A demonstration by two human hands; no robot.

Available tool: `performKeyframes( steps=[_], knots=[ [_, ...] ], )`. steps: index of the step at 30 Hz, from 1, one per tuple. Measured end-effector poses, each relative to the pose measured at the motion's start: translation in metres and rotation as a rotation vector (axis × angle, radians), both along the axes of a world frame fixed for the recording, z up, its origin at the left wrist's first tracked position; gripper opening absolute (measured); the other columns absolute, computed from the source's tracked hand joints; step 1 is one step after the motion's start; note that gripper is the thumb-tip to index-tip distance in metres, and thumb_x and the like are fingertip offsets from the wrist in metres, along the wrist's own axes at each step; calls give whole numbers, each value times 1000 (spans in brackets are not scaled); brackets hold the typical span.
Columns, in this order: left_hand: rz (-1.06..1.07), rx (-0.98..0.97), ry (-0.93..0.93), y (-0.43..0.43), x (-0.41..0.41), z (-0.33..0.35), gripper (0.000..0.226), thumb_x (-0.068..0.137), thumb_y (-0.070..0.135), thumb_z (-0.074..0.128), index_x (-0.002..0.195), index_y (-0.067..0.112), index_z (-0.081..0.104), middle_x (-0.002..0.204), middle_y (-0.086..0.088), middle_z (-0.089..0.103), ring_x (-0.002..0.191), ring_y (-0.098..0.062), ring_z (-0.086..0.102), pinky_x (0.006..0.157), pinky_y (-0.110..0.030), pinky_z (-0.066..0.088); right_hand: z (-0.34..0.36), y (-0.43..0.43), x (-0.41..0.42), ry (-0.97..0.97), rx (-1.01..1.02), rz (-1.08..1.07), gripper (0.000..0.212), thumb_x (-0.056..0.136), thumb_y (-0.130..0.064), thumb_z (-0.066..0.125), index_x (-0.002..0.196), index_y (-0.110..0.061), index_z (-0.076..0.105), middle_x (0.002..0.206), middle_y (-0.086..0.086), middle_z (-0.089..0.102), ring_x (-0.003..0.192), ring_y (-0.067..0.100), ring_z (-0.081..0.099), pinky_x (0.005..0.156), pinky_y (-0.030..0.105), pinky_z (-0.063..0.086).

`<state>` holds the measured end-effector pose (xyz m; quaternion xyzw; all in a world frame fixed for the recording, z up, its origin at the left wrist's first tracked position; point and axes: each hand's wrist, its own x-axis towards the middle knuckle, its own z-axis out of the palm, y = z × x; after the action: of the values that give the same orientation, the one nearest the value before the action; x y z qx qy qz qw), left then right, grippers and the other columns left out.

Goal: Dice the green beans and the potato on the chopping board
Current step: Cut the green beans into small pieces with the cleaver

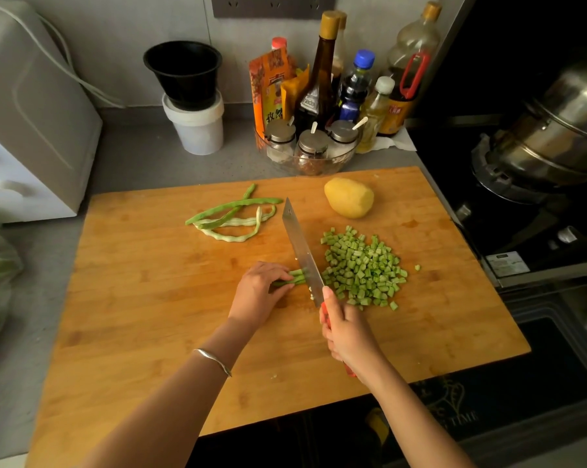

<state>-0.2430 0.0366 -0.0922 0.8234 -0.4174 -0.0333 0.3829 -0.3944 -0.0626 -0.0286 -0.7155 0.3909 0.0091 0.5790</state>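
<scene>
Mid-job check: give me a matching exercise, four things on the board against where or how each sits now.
1 potato
2 diced beans
3 long beans
4 bean bundle

A held by the left hand, under the knife
B heaped right of the knife
C yellow, whole
D uncut, loose beyond the left hand

Pairs: 1-C, 2-B, 3-D, 4-A

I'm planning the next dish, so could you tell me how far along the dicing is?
Done: a pile of diced beans lies right of the knife. In hand: the left hand holds a short bean bundle while the right hand cuts it. Left: several whole beans and the uncut potato lie on the chopping board.
</scene>
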Motion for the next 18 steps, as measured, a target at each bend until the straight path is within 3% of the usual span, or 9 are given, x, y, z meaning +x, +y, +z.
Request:
performKeyframes(
  steps=[6, 12, 18],
  knots=[
    [-5, -6, 55, -1, 1, 2, 14, 75, 16, 78, 88, 15, 75, 97, 3, 71, 93, -5, 56, 86, -21, 43, -3, 3, 4, 60, -22, -1, 57, 97, -61, 32, 65, -15, 44, 42, -8, 35, 37, 10, 32, 42, 25, 26],
    [-8, 18, 55, -1, 1, 2, 15, 75, 18, 78, 89, 14, 75, 97, 1, 71, 94, -12, 60, 85, -23, 46, -16, 0, 38, 136, -137, -2, 62, 93, -66, 26, 63, -17, 48, 51, -4, 43, 47, 18, 41, 48, 27, 29],
    [7, 10, 23, 1, 1, -4, 18, 77, 22, 78, 93, 16, 73, 101, 3, 71, 97, -13, 61, 88, -34, 50, -16, -16, 15, 91, -61, -77, 59, 96, -62, 29, 63, -16, 47, 37, -8, 37, 37, 11, 35, 46, 26, 25]
  ],
)
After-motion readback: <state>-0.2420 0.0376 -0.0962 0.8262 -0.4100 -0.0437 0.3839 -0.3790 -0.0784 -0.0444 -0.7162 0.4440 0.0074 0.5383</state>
